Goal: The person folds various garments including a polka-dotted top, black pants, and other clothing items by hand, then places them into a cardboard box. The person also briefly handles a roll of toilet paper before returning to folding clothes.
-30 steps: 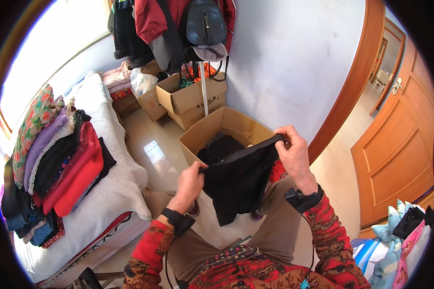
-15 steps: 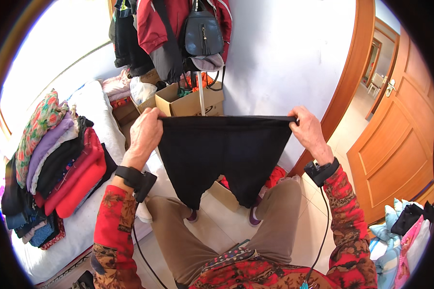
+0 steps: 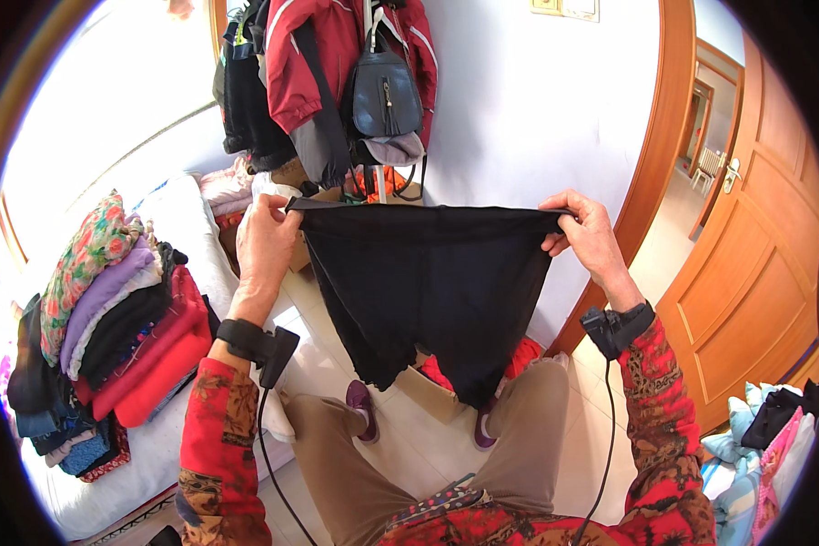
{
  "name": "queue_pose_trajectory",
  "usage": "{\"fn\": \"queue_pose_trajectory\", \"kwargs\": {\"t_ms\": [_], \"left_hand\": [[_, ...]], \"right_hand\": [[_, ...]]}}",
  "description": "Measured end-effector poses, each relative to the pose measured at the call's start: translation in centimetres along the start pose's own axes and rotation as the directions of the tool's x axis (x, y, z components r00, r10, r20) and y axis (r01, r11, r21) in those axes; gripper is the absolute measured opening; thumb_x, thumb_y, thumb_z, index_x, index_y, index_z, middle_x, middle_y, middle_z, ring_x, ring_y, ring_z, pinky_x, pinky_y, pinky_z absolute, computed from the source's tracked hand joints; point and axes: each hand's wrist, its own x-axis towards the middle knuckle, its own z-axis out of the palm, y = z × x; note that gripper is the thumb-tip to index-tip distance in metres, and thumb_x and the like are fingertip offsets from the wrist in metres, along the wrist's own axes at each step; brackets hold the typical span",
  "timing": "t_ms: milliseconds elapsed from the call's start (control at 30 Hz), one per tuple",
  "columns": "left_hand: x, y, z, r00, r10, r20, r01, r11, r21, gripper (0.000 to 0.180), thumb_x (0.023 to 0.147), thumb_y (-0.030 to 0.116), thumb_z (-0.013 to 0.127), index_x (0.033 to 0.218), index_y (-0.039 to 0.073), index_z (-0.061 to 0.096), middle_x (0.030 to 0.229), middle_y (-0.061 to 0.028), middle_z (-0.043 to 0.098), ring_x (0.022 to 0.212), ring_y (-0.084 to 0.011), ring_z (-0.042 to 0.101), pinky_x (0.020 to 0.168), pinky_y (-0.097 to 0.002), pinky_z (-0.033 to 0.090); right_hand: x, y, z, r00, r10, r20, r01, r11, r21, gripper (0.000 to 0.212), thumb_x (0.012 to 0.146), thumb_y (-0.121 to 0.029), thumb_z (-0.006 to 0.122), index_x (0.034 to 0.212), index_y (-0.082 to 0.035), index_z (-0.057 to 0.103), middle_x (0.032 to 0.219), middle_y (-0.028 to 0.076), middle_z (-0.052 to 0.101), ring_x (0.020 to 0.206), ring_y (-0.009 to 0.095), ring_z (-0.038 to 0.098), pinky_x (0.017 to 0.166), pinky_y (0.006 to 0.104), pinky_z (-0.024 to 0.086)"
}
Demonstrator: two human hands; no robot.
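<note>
A pair of black shorts (image 3: pixel 432 291) hangs stretched out in front of me, waistband at the top and the two legs dangling above my knees. My left hand (image 3: pixel 268 238) pinches the left end of the waistband. At the other end, my right hand (image 3: pixel 584 235) grips the waistband between thumb and fingers. Both hands are closed on the cloth and sit at about the same height. Behind the legs of the shorts, a cardboard box (image 3: pixel 428 393) with red cloth in it is partly hidden.
On the bed (image 3: pixel 155 464) at left lies a tall pile of folded clothes (image 3: pixel 123 318). Jackets (image 3: pixel 305 77) and a dark backpack (image 3: pixel 387 91) hang at the back. A wooden door (image 3: pixel 746 246) stands ajar at right, with more fabrics (image 3: pixel 760 446) below it.
The shorts' waistband has risen slightly in view and its top edge now folds toward me. My left hand has shifted a little left and up. The view has tilted up slightly.
</note>
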Motion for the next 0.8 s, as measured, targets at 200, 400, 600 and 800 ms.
{"fn": "queue_pose_trajectory", "kwargs": {"t_ms": [200, 400, 600, 800], "left_hand": [[-0.6, 1.9, 0.0, 0.84, -0.296, 0.455, 0.533, 0.605, -0.591, 0.031, 0.096, 0.031, 0.054, 0.093, 0.001, 0.062, 0.078, -0.0076, 0.064, 0.065, -0.0144, 0.064, 0.061, -0.0262, 0.054], [-2.1, 4.9, 2.1, 0.732, -0.108, 0.672, 0.646, 0.424, -0.635, 0.025, 0.098, 0.028, 0.048, 0.102, 0.009, 0.063, 0.092, -0.0008, 0.066, 0.08, -0.0107, 0.063, 0.076, -0.0265, 0.05], [-3.7, 7.5, 3.5, 0.59, 0.049, 0.806, 0.719, 0.423, -0.552, 0.026, 0.099, 0.031, 0.049, 0.11, 0.011, 0.063, 0.094, 0.0035, 0.065, 0.083, -0.0077, 0.061, 0.076, -0.0261, 0.046], [-4.5, 8.9, 2.3, 0.467, 0.03, 0.884, 0.749, 0.517, -0.413, 0.037, 0.097, 0.038, 0.052, 0.112, 0.006, 0.061, 0.1, -0.0005, 0.062, 0.09, -0.007, 0.056, 0.078, -0.0234, 0.043]], "right_hand": [[0.3, -0.7, 1.0, 0.996, -0.049, 0.071, 0.032, 0.974, 0.225, 0.031, 0.085, 0.005, 0.037, 0.098, 0.002, 0.065, 0.092, 0.01, 0.067, 0.072, 0.017, 0.067, 0.069, 0.0298, 0.059], [1.7, -2.1, 4.7, 0.969, -0.013, 0.246, -0.043, 0.975, 0.218, 0.028, 0.085, 0.002, 0.041, 0.101, 0.004, 0.065, 0.092, 0.009, 0.065, 0.082, 0.017, 0.066, 0.072, 0.0294, 0.059], [1.8, -3.7, 9.1, 0.893, 0.059, 0.447, -0.157, 0.97, 0.185, 0.025, 0.087, 0.0, 0.047, 0.106, 0.005, 0.062, 0.096, 0.01, 0.063, 0.081, 0.017, 0.066, 0.072, 0.0293, 0.06], [1.1, -3.3, 11.0, 0.884, 0.097, 0.457, -0.225, 0.945, 0.236, 0.027, 0.09, -0.004, 0.054, 0.115, 0.006, 0.057, 0.101, 0.011, 0.062, 0.084, 0.017, 0.067, 0.076, 0.0286, 0.059]]}}
